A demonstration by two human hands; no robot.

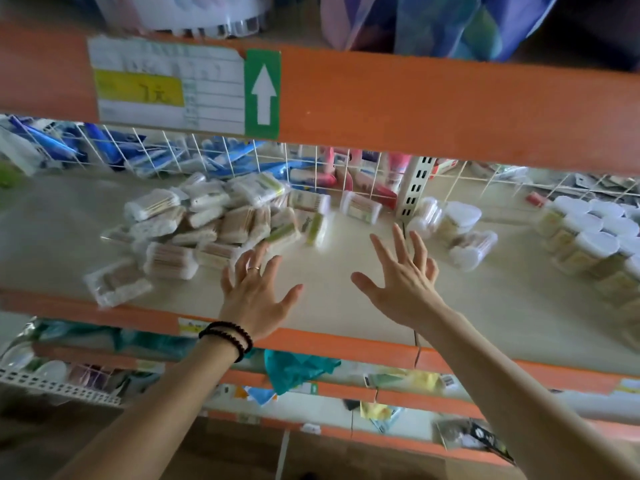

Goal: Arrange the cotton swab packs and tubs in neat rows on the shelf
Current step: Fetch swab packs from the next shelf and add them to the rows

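A loose heap of clear cotton swab packs (194, 230) lies on the left half of the beige shelf (346, 306). Three round swab tubs (450, 230) lie toppled near the white upright post. More tubs with white lids (595, 237) stand in tight rows at the right. My left hand (252, 296), wearing a ring and a dark bead bracelet, hovers with fingers spread at the heap's right edge. My right hand (401, 278) is spread open above the bare middle of the shelf, just left of the toppled tubs. Neither hand holds anything.
An orange shelf beam (415, 109) with a price label and a green arrow sticker crosses overhead. A white wire grid (207, 154) backs the shelf, with blue and pink goods behind it. Lower orange shelves hold mixed packets.
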